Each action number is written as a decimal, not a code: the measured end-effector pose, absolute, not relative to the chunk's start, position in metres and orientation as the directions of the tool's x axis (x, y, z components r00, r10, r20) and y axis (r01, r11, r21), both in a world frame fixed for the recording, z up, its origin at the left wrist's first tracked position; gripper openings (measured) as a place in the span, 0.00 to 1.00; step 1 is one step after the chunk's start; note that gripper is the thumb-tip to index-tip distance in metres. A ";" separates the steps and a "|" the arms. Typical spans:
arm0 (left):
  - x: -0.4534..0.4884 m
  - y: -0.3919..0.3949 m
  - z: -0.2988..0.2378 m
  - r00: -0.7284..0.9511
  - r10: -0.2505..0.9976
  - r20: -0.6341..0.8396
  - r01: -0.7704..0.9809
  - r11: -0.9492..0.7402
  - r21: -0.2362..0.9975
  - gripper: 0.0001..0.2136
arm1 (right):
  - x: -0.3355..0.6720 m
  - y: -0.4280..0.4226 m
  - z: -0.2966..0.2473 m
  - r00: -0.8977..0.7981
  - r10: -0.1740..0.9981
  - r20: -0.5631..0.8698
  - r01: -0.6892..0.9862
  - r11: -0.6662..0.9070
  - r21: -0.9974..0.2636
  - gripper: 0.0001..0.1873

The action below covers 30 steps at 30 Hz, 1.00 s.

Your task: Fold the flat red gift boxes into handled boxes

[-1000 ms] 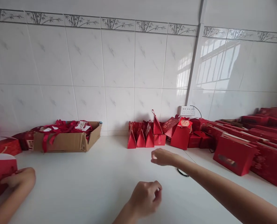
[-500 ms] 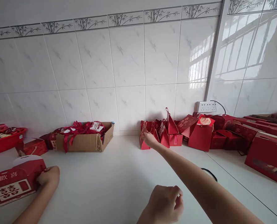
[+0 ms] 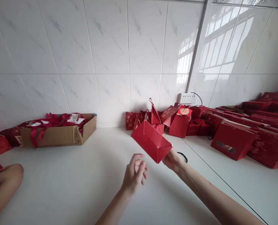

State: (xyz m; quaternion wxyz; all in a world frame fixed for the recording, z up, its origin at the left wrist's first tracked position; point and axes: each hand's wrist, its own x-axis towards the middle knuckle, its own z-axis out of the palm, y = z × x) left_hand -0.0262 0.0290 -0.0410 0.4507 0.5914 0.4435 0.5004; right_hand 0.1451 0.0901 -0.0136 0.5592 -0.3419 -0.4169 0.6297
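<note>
My right hand grips a red paper gift box above the white table. The box is tilted, with a rectangular face showing creased folds turned toward me; part of my fingers is hidden behind it. My left hand is just below and left of the box, empty, its fingers loosely curved and apart, not touching it. Behind the box, a group of small red gift boxes stands against the wall, some with ribbon loops on top.
A cardboard box of red ribboned items stands at the left by the tiled wall. Another person's hand is at the left edge. Many red boxes fill the right side. A power strip sits by the wall; a black cord lies on the table.
My right hand has taken a red gift box from the group by the wall and brought it nearer. My left hand has risen toward it and opened. The view has shifted right and down.
</note>
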 end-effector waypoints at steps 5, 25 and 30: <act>-0.024 0.027 -0.033 0.087 0.946 0.312 -0.123 -0.300 0.946 0.30 | 0.168 0.072 -0.027 -0.247 0.967 -0.064 -0.483 -0.181 -0.857 0.07; -0.025 0.029 -0.033 -0.273 0.847 0.455 0.096 -0.447 0.889 0.34 | 0.171 0.066 -0.018 0.229 0.898 0.375 -0.158 0.415 -0.896 0.15; -0.025 0.033 -0.045 -0.378 0.852 0.361 0.275 -0.269 0.923 0.27 | 0.146 0.076 -0.030 -0.221 0.722 0.655 0.447 0.672 -0.591 0.12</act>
